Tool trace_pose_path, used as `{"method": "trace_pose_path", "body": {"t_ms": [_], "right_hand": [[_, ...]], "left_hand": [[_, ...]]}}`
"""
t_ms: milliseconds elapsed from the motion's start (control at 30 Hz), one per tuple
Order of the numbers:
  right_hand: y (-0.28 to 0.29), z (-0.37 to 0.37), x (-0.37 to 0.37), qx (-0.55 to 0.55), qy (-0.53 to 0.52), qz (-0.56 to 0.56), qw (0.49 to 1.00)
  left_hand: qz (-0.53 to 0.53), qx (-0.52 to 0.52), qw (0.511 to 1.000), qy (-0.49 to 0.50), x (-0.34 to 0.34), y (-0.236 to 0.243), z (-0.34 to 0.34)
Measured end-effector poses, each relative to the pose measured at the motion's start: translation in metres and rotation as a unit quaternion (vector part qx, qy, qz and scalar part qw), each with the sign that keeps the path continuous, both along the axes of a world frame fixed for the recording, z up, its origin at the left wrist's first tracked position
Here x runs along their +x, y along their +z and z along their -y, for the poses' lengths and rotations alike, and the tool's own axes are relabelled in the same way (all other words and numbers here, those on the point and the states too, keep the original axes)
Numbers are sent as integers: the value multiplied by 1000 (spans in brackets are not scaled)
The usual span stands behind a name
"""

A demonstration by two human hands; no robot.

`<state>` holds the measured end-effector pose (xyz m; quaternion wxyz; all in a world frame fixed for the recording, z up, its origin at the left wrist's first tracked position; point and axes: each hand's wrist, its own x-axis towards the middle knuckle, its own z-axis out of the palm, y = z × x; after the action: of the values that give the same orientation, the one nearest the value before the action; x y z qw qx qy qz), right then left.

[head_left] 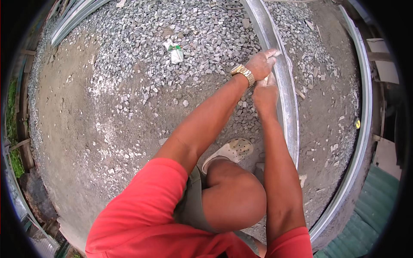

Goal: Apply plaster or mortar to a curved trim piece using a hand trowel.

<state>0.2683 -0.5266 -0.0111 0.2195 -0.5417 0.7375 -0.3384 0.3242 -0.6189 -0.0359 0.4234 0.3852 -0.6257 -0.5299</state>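
A long silvery metal channel [289, 103] runs from the top middle down past my knee, its trough side showing. My left hand [259, 65], with a gold watch on the wrist, is closed at the channel's left edge, thumb and finger reaching onto the metal. Just below it, my right hand [266, 95] is curled into a closed grip against the same edge, its thumb pointing up. A small pale bit shows between the two hands; what it is cannot be made out. Whitish dust coats the fingers.
Grey gravel [206, 38] covers the ground ahead, with a green-and-white wrapper [175, 52] on it. Another long metal channel [365, 86] curves along the right, and several more [77, 19] lie at the upper left. My foot in a beige clog [234, 150] is close to the channel.
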Motion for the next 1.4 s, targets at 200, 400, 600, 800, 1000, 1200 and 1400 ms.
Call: {"method": "trace_pose_path", "body": {"t_ms": [200, 400, 600, 800, 1000, 1200, 1400], "right_hand": [[14, 24, 14, 132, -71, 183, 971], [8, 21, 12, 97, -41, 111, 988], [-21, 31, 17, -111, -11, -43, 993], [13, 45, 25, 147, -71, 213, 963], [-5, 27, 12, 41, -53, 132, 989], [-27, 30, 17, -136, -7, -44, 990], [5, 46, 29, 160, -64, 203, 964]], "left_hand": [[149, -70, 986, -20, 3, -3, 33], [77, -45, 996, -3, 11, -2, 23], [-2, -53, 999, 10, 7, -23, 36], [175, -89, 980, -15, 18, 6, 58], [144, 162, 976, 27, 22, 26, 6], [19, 64, 998, 5, 27, -1, 2], [168, 63, 984, 2, 34, 11, 33]]}}
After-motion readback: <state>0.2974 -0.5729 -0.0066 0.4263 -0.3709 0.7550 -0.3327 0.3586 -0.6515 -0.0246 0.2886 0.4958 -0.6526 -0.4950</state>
